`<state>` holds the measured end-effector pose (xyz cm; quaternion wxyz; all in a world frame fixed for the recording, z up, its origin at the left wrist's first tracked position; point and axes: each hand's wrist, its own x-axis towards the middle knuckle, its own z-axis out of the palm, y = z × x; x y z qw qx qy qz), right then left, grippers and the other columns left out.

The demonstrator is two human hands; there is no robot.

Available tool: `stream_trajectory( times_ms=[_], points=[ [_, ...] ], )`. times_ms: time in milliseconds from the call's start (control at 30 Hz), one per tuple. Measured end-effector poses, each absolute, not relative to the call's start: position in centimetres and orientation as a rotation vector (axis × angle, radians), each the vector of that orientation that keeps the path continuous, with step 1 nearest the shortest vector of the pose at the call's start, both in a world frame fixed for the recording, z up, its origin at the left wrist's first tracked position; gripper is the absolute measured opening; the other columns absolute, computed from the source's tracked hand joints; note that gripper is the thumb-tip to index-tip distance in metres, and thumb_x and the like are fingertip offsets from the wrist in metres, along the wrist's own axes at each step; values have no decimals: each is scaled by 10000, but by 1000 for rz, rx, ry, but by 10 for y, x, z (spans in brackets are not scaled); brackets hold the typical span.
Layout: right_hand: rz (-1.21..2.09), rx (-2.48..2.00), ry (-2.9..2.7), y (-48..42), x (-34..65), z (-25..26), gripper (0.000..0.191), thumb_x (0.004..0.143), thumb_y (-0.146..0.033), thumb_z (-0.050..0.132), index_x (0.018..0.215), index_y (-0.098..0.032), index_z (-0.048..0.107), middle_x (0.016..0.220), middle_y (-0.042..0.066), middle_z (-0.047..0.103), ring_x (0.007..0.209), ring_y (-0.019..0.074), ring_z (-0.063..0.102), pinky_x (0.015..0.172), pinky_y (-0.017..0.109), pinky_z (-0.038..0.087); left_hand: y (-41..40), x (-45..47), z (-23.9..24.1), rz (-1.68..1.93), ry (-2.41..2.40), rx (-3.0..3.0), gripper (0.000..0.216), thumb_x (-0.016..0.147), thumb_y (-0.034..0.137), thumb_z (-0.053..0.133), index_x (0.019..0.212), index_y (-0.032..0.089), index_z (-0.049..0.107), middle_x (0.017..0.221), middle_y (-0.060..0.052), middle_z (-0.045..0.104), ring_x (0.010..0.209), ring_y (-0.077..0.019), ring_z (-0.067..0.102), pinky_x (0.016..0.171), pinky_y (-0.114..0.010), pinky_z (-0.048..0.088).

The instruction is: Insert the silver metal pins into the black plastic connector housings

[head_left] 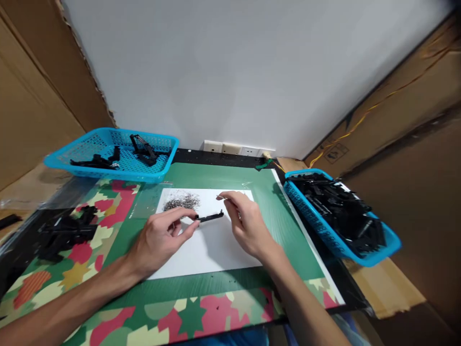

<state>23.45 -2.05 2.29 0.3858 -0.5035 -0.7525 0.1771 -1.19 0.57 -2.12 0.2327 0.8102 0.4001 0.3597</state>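
Observation:
My left hand [163, 235] pinches one end of a thin black plastic strip [211, 217] over a white sheet of paper [212, 250]. Close to the strip's other end, my right hand [245, 221] has its thumb and forefinger pressed together on something too small to make out. A pile of small metal bits [182, 201] lies on the paper just beyond my left hand.
A blue basket [118, 166] at the back left holds a few black parts. Another blue basket [382, 250] on the right is full of black parts. More black parts [63, 230] lie on the left of the patterned mat. Cardboard walls stand on both sides.

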Motion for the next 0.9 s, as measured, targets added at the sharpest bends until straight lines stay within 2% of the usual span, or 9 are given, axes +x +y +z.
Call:
stream_trajectory(
  times_ms=[167, 300, 400, 500, 600, 667, 900],
  points=[
    [225, -1343, -2172, -34, 233, 22, 136, 1084, -260, 572, 1013, -214, 678, 949, 69, 725, 887, 219, 606, 835, 364, 438, 5, -12, -21, 1044, 1093, 2106, 282, 976, 415, 708, 1119, 181, 772, 731, -6, 681, 642, -146, 621, 559, -228, 508],
    [133, -1332, -2256, -43, 234, 22, 136, 1091, -276, 578, 1021, -205, 671, 990, 76, 727, 912, 224, 592, 826, 353, 423, 2, -10, -18, 1036, 994, 2138, 252, 997, 400, 685, 1140, 209, 766, 823, -19, 731, 665, -151, 646, 600, -244, 538],
    [-1, -1385, -2286, -42, 250, 32, 137, 1091, -266, 564, 1026, -205, 668, 995, 85, 733, 902, 231, 594, 814, 356, 409, 1, -9, -17, 992, 962, 2103, 312, 1035, 406, 621, 1279, 236, 716, 961, -40, 774, 636, -144, 652, 587, -250, 558],
    [-246, -1648, -2087, -31, 298, 55, 160, 1076, -256, 554, 1014, -201, 690, 983, 91, 748, 909, 247, 622, 835, 367, 400, 2, -10, -17, 935, 1006, 2093, 332, 1076, 406, 528, 1319, 231, 672, 829, -3, 726, 575, -137, 624, 547, -236, 533],
    [-470, -2217, -1569, -13, 372, 81, 266, 1076, -386, 531, 1043, -207, 726, 1014, 115, 776, 886, 260, 674, 778, 356, 410, 0, -10, -18, 874, 1034, 2173, 305, 1082, 390, 503, 1266, 222, 680, 696, 40, 623, 548, -132, 597, 529, -218, 488],
    [-529, -2354, -1384, 1, 420, 94, 291, 1046, -361, 543, 1046, -156, 749, 995, 190, 775, 899, 318, 690, 747, 382, 401, -1, -10, -19, 842, 1009, 2246, 286, 1082, 361, 502, 1256, 224, 683, 669, 49, 603, 533, -129, 585, 528, -217, 476],
    [-467, -2540, -1204, 35, 495, 81, 240, 921, -316, 670, 1033, -166, 820, 966, 215, 785, 911, 347, 721, 755, 383, 454, -1, -13, -25, 1029, 709, 2497, 273, 1069, 158, 504, 1283, 197, 669, 899, -24, 763, 597, -115, 648, 674, -243, 544]
  ],
)
